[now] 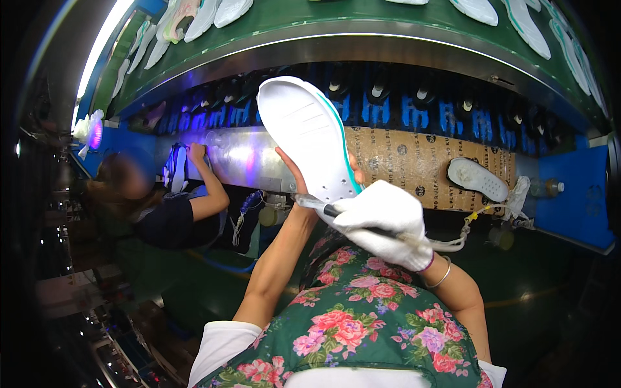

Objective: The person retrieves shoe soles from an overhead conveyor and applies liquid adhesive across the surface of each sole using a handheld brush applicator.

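Observation:
A white shoe sole (304, 132) with a teal edge line is held up in front of me, heel end toward me and several small holes there. My left hand (299, 183) grips it from beneath, fingers showing at both sides. My right hand (385, 220), in a white glove, is closed on a slim brush-like tool (331, 210) with a dark collar and a pale flattened tip. That tip lies by the sole's heel end, near my left wrist; whether it touches is unclear. A black shoe upper with a white sole (479, 180) lies on the cardboard to the right.
Printed cardboard (401, 168) covers part of the metal bench (249, 158). Behind it stand dark shoes (377, 90) on blue holders. White soles (527, 29) lie on the green shelf (291, 39). A co-worker (174, 207) works at left. A pale cord (462, 236) hangs at right.

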`<action>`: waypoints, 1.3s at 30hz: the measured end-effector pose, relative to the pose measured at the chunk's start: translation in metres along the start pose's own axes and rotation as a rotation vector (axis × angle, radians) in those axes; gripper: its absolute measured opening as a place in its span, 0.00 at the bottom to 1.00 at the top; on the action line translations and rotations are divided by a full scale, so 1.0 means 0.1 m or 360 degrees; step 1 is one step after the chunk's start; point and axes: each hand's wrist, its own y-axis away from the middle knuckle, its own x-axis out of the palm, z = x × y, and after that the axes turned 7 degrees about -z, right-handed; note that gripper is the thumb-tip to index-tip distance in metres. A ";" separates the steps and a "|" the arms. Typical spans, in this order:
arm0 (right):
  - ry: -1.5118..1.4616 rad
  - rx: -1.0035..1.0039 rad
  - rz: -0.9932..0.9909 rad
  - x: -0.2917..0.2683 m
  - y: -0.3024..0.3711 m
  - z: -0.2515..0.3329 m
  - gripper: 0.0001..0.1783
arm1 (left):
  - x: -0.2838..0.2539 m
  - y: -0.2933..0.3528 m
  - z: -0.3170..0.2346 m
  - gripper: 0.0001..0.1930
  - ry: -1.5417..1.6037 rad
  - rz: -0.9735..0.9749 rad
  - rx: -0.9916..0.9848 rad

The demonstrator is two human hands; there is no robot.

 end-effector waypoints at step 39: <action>0.0277 -0.0335 0.0207 0.20 0.49 -0.13 0.15 | 0.04 -0.37 -0.27 0.54 -0.0415 -0.0283 -0.0718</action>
